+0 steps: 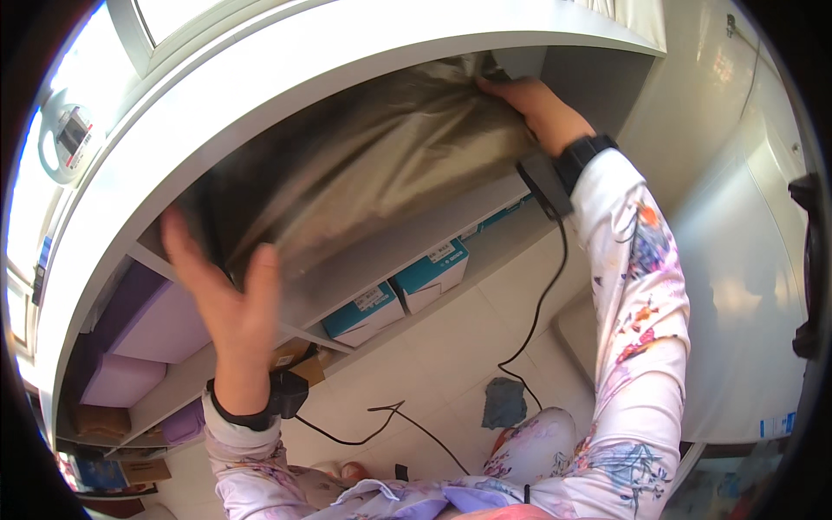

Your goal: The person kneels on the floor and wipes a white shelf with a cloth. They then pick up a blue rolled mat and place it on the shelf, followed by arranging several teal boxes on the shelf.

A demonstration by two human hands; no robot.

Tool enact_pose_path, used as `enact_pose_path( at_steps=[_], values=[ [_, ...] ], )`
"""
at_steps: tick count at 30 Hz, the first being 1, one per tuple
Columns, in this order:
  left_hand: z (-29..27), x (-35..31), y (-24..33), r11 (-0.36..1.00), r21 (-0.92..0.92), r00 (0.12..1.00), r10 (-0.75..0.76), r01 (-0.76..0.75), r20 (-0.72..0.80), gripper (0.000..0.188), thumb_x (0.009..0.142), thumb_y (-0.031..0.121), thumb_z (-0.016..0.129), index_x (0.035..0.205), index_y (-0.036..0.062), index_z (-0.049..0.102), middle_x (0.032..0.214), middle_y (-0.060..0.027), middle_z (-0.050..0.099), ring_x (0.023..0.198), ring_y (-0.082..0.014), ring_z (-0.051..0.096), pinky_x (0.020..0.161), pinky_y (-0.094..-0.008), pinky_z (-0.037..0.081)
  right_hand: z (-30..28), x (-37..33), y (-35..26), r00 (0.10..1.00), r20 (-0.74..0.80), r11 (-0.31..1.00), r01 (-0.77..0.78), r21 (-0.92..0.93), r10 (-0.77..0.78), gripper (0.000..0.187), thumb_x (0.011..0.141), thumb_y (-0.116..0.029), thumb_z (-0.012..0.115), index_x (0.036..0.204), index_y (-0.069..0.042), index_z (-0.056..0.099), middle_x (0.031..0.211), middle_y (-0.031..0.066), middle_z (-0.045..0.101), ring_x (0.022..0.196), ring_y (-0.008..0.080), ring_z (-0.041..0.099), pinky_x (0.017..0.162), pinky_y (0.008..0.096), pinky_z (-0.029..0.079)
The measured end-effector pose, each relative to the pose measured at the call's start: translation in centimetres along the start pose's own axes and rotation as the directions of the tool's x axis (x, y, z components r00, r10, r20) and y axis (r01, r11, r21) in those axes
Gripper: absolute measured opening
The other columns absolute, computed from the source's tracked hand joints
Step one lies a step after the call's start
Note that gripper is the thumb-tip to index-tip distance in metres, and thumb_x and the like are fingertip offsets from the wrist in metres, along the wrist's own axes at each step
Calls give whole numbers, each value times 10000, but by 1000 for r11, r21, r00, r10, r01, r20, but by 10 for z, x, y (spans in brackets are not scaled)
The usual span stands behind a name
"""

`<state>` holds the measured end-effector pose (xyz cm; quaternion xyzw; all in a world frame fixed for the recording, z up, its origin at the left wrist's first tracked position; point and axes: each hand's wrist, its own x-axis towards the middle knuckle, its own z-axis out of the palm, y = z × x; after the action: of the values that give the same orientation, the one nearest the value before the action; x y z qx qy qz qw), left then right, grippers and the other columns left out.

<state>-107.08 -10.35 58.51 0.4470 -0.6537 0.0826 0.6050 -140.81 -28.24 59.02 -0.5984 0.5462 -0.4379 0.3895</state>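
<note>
A large dark olive, shiny plastic bag (373, 160), creased and bulky, fills the upper compartment of a white shelf unit. My right hand (539, 108) is closed on its upper right end, with most of the fingers hidden behind the plastic. At the bag's left end my left hand (230, 290) is slightly blurred, its thumb and fingers spread apart around the corner. Whether the left palm presses on the bag cannot be made out.
Blue-and-white boxes (364, 314) stand on the lower shelf, with purple storage boxes (165, 321) to the left. A plastic jug (71, 143) sits by the window. Black cables (548, 299) run from my wrist straps. A grey cloth (503, 404) lies on the tiled floor.
</note>
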Motion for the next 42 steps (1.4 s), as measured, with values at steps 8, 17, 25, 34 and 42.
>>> enact_pose_path(
  at_steps=[8, 17, 25, 34, 42],
  values=[
    [44, -7, -31, 649, 672, 892, 23, -357, 452, 839, 702, 260, 746, 1413, 212, 303, 1438, -179, 276, 1222, -374, 386, 970, -519, 314, 10, 71, 23, 663, -179, 517, 357, -778, -727, 438, 896, -345, 549, 1208, -38, 529, 1145, 219, 566, 1041, 320, 556, 872, 371, 438],
    [71, 21, -69, 396, 868, 953, 72, -299, 296, 748, 761, 230, 691, 1407, 264, 314, 1376, -175, 360, 1215, -361, 405, 990, -597, 288, 94, -3, 68, 608, -407, 729, 606, -317, -682, 648, 842, -369, 611, 1320, 1, 379, 1352, 349, 282, 1250, 489, 306, 1031, 496, 301],
    [73, 14, -69, 542, 761, 924, 81, -356, 374, 747, 833, 228, 630, 1445, 165, 207, 1457, -196, 205, 1351, -401, 193, 1034, -649, 154, 111, -5, 64, 680, -486, 834, 401, -380, -549, 762, 866, -306, 580, 1393, 53, 163, 1372, 418, 150, 1264, 546, 243, 1047, 557, 227],
    [81, -11, -51, 561, 679, 864, 148, -474, 481, 754, 818, 208, 639, 1448, 238, 224, 1505, -187, 72, 1376, -400, 122, 1018, -670, 150, 142, -35, 138, 835, -502, 964, 116, -240, -226, 770, 889, -237, 543, 1362, 156, 80, 1297, 508, 135, 1205, 583, 295, 1025, 480, 304],
    [102, 8, -77, 511, 709, 861, 139, -486, 489, 823, 811, 224, 656, 1460, 300, 157, 1519, -148, 12, 1380, -396, 103, 1016, -679, 162, 99, 28, 145, 924, -369, 968, 4, -250, -99, 756, 864, -301, 569, 1332, 165, 201, 1214, 449, 354, 1066, 534, 471, 908, 460, 436]
  ],
)
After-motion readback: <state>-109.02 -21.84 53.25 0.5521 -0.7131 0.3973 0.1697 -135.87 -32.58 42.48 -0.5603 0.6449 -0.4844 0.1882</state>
